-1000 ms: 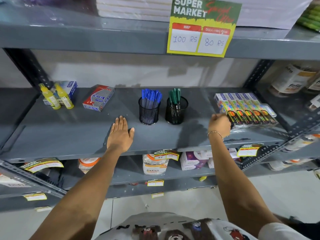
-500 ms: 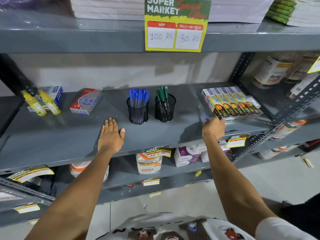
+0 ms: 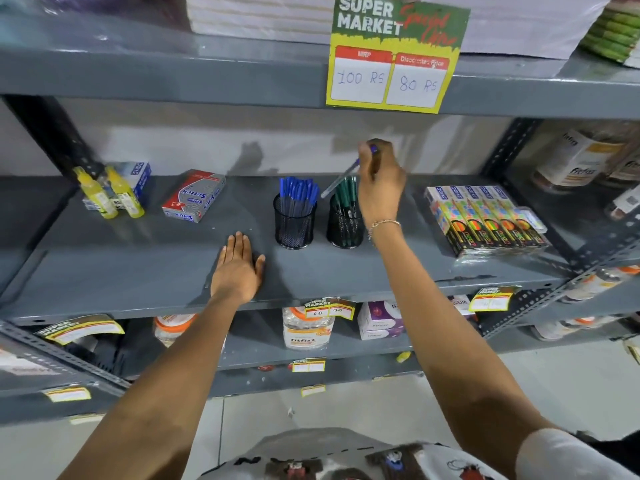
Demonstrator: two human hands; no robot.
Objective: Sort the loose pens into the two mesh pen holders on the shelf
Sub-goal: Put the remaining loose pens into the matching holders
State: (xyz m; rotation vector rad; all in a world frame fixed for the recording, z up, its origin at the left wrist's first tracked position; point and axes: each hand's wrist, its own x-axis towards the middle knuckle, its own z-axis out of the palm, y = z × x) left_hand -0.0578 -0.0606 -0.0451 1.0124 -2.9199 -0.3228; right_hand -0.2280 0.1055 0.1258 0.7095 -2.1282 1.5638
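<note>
Two black mesh pen holders stand side by side on the grey middle shelf [image 3: 346, 271]. The left holder [image 3: 294, 225] is full of blue-capped pens [image 3: 298, 192]. The right holder [image 3: 344, 227] has green-capped pens [image 3: 346, 194]. My right hand [image 3: 379, 185] is raised above and just right of the right holder, shut on a blue pen [image 3: 341, 180] that slants down-left, its tip between the two holders' tops. My left hand [image 3: 239, 268] lies flat on the shelf, palm down, fingers together, left of the blue holder.
On the same shelf: two yellow bottles [image 3: 109, 192] and a blue box at far left, a red box [image 3: 194, 195], and packs of colour pencils [image 3: 485, 221] at right. A price sign [image 3: 394, 53] hangs from the shelf above. Jars fill the lower shelf.
My right hand has risen from the shelf by the colour pencil packs and moved left, carrying the blue pen above the right holder. My left hand stays flat on the shelf.
</note>
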